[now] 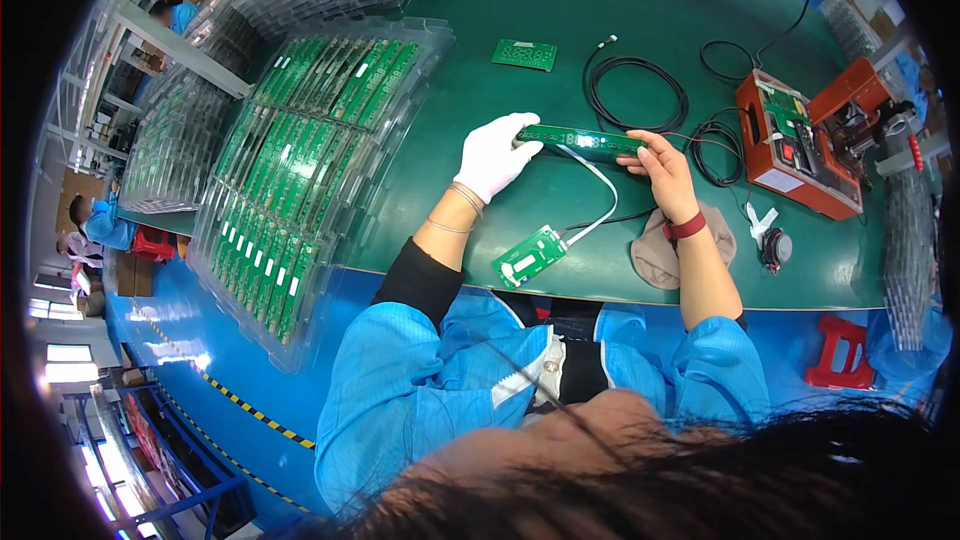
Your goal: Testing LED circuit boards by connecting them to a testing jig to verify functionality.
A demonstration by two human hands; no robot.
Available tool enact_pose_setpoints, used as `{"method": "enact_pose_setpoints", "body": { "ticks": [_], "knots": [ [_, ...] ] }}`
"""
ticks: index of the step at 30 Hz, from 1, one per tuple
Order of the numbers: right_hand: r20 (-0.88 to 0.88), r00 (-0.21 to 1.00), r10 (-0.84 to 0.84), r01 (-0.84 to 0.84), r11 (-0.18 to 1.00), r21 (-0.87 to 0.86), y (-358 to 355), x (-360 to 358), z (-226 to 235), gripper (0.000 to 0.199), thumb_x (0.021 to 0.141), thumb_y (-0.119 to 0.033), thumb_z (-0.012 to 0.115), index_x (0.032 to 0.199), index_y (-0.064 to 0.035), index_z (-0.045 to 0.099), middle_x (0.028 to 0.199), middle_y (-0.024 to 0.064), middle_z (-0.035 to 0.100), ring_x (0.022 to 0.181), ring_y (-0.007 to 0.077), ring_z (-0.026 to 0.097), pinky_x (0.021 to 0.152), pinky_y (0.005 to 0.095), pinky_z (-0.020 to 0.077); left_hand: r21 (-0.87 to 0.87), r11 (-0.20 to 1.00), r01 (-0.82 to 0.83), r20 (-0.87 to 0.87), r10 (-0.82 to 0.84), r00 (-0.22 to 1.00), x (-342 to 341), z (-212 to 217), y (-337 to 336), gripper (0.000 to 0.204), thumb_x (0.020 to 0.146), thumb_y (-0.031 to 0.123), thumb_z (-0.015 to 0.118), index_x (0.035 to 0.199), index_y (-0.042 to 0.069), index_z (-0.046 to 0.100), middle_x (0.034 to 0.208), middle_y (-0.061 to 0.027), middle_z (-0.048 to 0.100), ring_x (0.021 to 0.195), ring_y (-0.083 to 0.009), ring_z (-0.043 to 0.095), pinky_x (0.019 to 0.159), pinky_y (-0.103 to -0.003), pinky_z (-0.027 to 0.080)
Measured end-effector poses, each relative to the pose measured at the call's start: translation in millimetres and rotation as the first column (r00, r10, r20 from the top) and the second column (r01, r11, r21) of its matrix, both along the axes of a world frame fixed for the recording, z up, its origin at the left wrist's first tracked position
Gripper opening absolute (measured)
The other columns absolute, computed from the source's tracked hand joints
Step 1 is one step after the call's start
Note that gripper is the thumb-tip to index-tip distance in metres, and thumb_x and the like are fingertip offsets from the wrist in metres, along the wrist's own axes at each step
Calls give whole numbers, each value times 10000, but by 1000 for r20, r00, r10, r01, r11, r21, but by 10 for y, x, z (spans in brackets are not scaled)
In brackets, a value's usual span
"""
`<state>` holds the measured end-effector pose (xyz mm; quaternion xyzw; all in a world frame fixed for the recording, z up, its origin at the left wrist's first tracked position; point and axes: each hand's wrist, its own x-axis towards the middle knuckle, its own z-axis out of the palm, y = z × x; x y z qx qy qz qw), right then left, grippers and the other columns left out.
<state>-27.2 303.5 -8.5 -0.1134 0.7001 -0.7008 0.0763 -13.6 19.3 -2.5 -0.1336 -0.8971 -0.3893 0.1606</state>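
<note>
A long narrow green circuit board [583, 141] is held level above the green table [560, 30]. My left hand [495, 155], in a white glove, grips its left end. My bare right hand [660, 162] grips its right end. A white flat cable [600, 202] runs from the long board down to a smaller green circuit board [529, 256] lying near the table's front edge, between my forearms.
Clear trays of green boards [300, 155] are stacked at the left. An orange test fixture [800, 145] stands at the right, with coiled black cables [635, 90] beside it. Another small board [524, 54] lies farther back. A beige cloth [662, 250] and a small speaker [777, 248] lie near my right wrist.
</note>
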Motion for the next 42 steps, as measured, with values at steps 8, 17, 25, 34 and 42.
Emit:
{"method": "enact_pose_setpoints", "body": {
  "ticks": [8, 17, 25, 34, 42],
  "knots": [
    [-36, 999, 10, -7, 997, 76, 22, -15, -28, 305, 972, -47, 444, 1260, -7, 538, 1031, 144, 666, 933, 202, 682, 814, 248, 531, 2, 1000, 5, 6, -5, 1000, 1, -1, 2, 375, 760, 114, 686, 1127, 44, 650, 811, -31, 630, 604, -125, 528, 610, -242, 454],
    [-36, 999, 0, 3, 997, 74, 25, -22, -56, 304, 968, -42, 442, 1254, -8, 540, 1028, 143, 666, 927, 201, 681, 814, 248, 528, 19, 1000, 12, 6, -12, 1000, 5, -4, 10, 371, 763, 107, 688, 1124, 33, 650, 813, -35, 635, 601, -126, 533, 605, -240, 455],
    [-36, 999, -6, 8, 998, 70, 4, -11, -28, 301, 969, -44, 443, 1250, -9, 544, 1018, 138, 665, 915, 196, 680, 813, 245, 524, 13, 1000, 8, -6, -8, 1000, 4, -1, 4, 371, 762, 114, 692, 1123, 40, 652, 822, -36, 641, 600, -128, 533, 607, -241, 456],
    [-21, 997, -72, 73, 997, 31, -20, -31, -97, 296, 919, -18, 553, 1214, -3, 564, 965, 109, 665, 828, 160, 663, 769, 221, 523, -52, 998, 22, -43, -24, 999, 29, 11, 44, 374, 758, 147, 695, 1121, 63, 660, 863, -26, 663, 605, -129, 543, 614, -242, 458],
    [-5, 982, -187, 185, 965, 187, -15, -35, -78, 307, 854, -12, 667, 1149, 6, 585, 928, 90, 660, 762, 127, 632, 713, 198, 522, -172, 985, 28, -44, -36, 998, 47, 5, 100, 385, 756, 193, 703, 1122, 81, 664, 876, -12, 671, 620, -134, 561, 620, -242, 461]
  ]
}}
